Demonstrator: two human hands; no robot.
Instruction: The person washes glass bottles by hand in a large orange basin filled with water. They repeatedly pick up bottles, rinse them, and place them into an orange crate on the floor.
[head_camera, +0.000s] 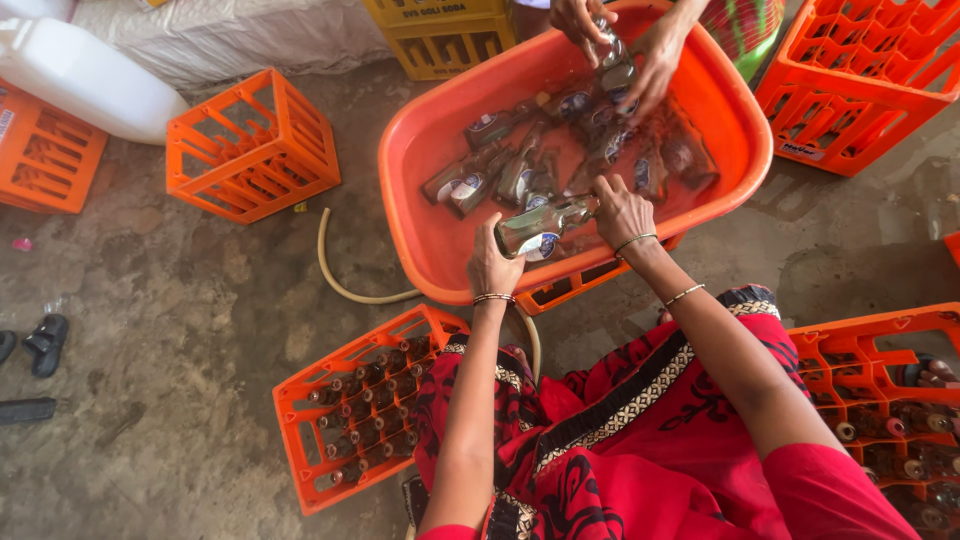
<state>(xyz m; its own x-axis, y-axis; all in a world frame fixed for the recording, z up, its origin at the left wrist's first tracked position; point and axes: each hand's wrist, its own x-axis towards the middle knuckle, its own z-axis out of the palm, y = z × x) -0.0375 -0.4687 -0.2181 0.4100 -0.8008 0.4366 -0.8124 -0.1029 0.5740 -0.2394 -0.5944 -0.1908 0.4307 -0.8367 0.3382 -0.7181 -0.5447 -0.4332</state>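
I hold a clear glass bottle (545, 226) with a blue and white label sideways over the near rim of a big orange tub (425, 150). My left hand (492, 266) grips its base end. My right hand (621, 211) grips its neck end. Several more labelled glass bottles (520, 172) lie in water inside the tub. At the tub's far side another person's two hands (620, 45) hold a bottle.
An orange crate (345, 420) with several bottles sits by my left knee, another (880, 400) by my right. Empty orange crates (250, 145) (860, 75), yellow crates (445, 35), a white jerrycan (85, 75), a hose (340, 280) and sandals (40, 345) lie on the concrete floor.
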